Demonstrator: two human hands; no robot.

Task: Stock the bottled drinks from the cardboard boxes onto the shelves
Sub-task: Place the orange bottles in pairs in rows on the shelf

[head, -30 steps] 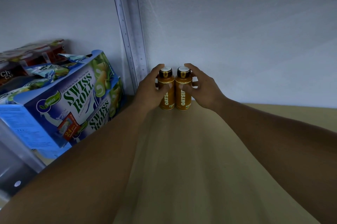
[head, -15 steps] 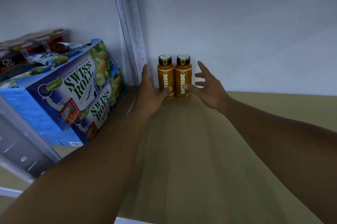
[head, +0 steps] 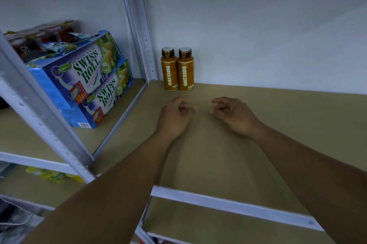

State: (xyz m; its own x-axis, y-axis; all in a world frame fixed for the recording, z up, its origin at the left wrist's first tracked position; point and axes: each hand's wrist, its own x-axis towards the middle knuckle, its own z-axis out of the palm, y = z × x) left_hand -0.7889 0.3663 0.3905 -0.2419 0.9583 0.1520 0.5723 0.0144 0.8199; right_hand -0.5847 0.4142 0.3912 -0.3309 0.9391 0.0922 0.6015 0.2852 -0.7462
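Note:
Two orange Oatside bottles stand upright side by side at the back left corner of the tan shelf (head: 258,124), against the white wall: the left bottle (head: 169,69) and the right bottle (head: 185,70). My left hand (head: 174,117) hovers over the shelf in front of them, fingers loosely curled, holding nothing. My right hand (head: 233,115) is beside it, also loosely curled and empty. Both hands are clear of the bottles. No cardboard box is in view.
A grey metal upright (head: 139,25) stands just left of the bottles. Blue Swiss Roll boxes (head: 87,82) fill the neighbouring shelf bay, with snack packs (head: 39,39) behind them. A front post (head: 37,108) and the shelf's white front rail (head: 228,204) are near me.
Both hands let go of the two bottles and drew back toward me across the shelf. The bottles stay standing at the back corner. The camera has pulled back.

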